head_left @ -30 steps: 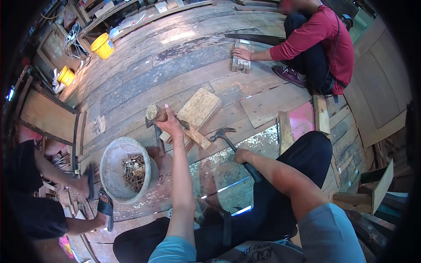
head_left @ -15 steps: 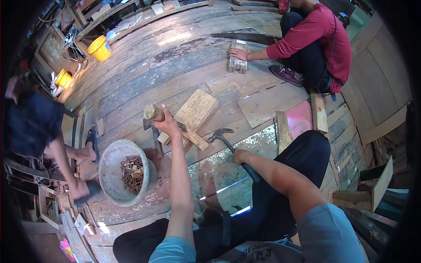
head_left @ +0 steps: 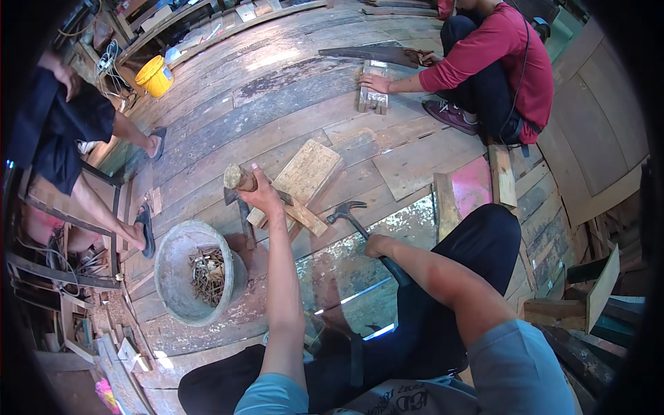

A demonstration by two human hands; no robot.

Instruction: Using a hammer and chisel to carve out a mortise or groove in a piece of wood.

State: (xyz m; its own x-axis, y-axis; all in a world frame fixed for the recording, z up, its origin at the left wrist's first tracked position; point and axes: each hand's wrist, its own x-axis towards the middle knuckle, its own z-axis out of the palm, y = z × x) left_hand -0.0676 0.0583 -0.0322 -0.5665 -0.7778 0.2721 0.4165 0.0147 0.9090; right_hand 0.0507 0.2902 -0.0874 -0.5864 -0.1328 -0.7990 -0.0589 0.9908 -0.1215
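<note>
My left hand is closed around a thick, round piece of wood with a pale, rough end. Under it are a dark metal tool head and a dark handle; whether they join the wood is hidden. A claw hammer is in my right hand, gripped by its dark handle, its head raised forward over the floor. Beyond my left hand lies a thick wooden block, with a narrow wood strip at its near end.
A grey bucket of nails or scraps stands left. At far right, a crouching person in a red top holds a handsaw and presses a wood block. Another person's sandalled foot is beyond the bucket. Boards lie right.
The person at left has stepped farther in, covering one yellow bucket. The crouching person's saw has shifted left, and its handle and hand now show. My hands stay almost still.
</note>
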